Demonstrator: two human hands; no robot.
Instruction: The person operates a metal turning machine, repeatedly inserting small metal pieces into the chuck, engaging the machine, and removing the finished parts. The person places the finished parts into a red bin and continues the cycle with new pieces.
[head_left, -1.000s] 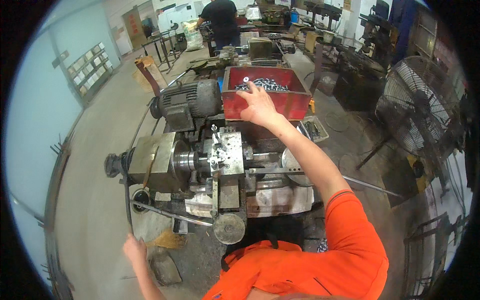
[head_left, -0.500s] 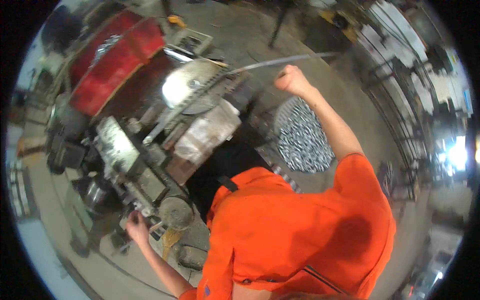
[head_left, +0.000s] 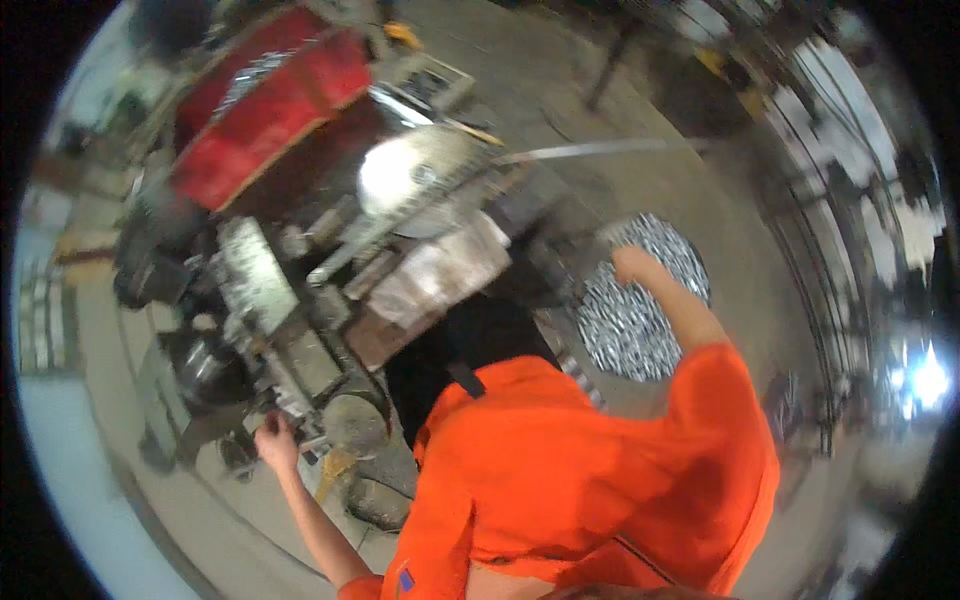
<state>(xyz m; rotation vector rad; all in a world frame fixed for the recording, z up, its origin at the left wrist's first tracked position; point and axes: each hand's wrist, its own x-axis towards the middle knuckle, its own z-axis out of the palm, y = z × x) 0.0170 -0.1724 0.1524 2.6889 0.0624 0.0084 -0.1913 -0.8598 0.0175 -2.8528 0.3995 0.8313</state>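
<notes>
My right hand [head_left: 637, 266] hangs over a round heap of small shiny metal pieces [head_left: 628, 335] on the right. Its fingers look curled together; whatever may be in them is too small to make out. At the lower left, my left hand [head_left: 276, 442] is closed at the near end of a greasy metal machine [head_left: 312, 365], beside a short pale rod [head_left: 315, 442]. What its fingers grip is hidden. Between my hands stands the machine's large pale disc [head_left: 395, 175], with a long flat metal bar [head_left: 590, 150] reaching to the right.
A red bin [head_left: 270, 125] holding shiny metal pieces stands at the far left. Next to it is a small tray of parts [head_left: 430, 82]. A round grey wheel [head_left: 355, 425] sits close to my body. Dark racks [head_left: 815, 300] line the right side.
My right hand has come down and nearer, from beside the long bar to above the heap of metal pieces. My left hand stays at the machine. The whole view has shifted slightly.
</notes>
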